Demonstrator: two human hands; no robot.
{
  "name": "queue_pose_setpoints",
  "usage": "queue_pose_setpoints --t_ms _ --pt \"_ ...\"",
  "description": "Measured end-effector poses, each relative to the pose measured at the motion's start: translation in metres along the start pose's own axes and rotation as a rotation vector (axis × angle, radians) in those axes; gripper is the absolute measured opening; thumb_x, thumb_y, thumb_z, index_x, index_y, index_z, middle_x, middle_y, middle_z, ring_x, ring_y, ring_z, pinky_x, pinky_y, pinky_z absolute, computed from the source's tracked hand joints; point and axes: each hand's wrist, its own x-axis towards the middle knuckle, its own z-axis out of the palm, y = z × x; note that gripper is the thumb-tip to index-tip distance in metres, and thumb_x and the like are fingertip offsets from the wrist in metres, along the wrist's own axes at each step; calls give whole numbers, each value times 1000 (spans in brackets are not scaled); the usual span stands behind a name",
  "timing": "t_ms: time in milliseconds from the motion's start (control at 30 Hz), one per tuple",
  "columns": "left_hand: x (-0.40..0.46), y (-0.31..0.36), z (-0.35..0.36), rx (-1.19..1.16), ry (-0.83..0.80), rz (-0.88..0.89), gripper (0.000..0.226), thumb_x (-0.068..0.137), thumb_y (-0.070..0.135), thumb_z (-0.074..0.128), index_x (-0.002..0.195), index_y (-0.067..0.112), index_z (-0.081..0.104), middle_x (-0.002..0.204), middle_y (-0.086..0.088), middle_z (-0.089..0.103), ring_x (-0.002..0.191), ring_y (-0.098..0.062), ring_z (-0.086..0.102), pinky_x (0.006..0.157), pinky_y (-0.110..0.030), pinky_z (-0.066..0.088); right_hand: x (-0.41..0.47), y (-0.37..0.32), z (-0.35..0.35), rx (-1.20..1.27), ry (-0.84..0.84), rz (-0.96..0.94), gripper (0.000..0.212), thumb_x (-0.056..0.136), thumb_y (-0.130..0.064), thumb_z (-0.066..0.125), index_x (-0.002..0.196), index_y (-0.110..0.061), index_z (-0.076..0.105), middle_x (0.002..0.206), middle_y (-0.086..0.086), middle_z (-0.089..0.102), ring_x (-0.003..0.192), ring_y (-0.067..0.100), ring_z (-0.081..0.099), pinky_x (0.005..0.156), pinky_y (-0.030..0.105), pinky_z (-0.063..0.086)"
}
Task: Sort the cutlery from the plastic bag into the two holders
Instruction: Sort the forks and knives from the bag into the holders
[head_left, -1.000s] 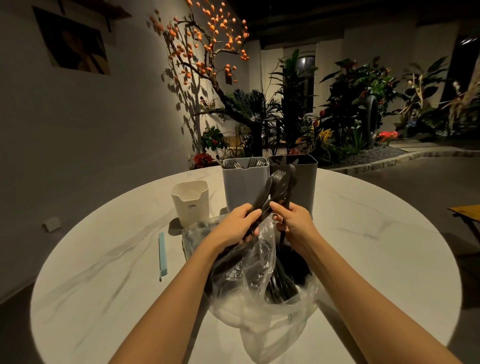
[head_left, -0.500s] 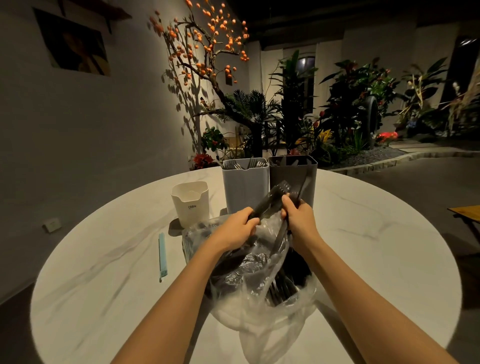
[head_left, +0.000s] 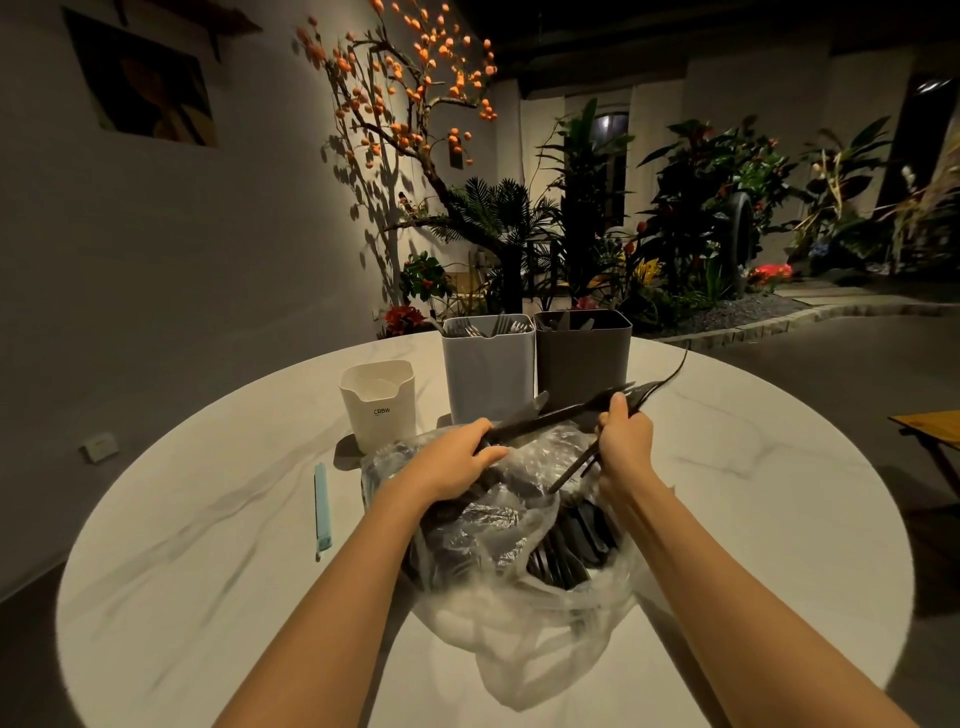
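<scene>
White marble table (head_left: 753, 519); left hand (head_left: 457, 460) and right hand (head_left: 626, 436) each clamped on dark cutlery (head_left: 558, 415) above crinkled clear bag (head_left: 519, 587).

We see two bare forearms reaching in from the bottom edge, with no sleeves, watch, bracelet or rings on them. Our left hand (head_left: 457, 460) and right hand (head_left: 626, 441) are ungloved, with short, plain fingernails and slim wrists.
</scene>
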Motion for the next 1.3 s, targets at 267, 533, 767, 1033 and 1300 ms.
queue_pose_setpoints --t_ms 267,533,767,1033,1300 --pt "3 -11 -5 -115 111 -101 19 102 26 41 91 13 49 91 -5 56 82 -22 51 74 -37 42 -2 -4 2 373 -50 166 31 106 -25 28 126 -4 36 89 10 62 71 19 64 74 32 53" --pt "8 11 5 -150 132 -92 22 105 27 31 97 14 47 98 -10 60 87 -25 54 75 -36 41 -12 -5 6 470 -192 183 17 105 -24 34 93 -14 41 62 1 35 38 7 29 39 19 32" --pt "6 30 7 -262 134 20 27 97 34 53 102 9 58 75 0 54 63 -10 47 63 -24 41 -14 -3 5 332 -402 69 20 102 -21 43 100 -6 57 65 0 42 46 5 38 42 16 34" --pt "9 42 8 -394 5 -8 20 85 36 70 86 16 67 67 7 57 60 -1 52 59 -15 43 -13 -6 12 253 -335 92 32 102 -30 43 108 -4 62 73 1 56 70 11 56 81 33 51" --pt "18 44 6 -618 -32 -107 20 90 25 66 72 17 64 54 6 50 45 -5 41 50 -18 34 -4 -11 19 288 -380 117 37 103 -31 40 114 -5 64 108 13 66 103 25 63 92 41 51"
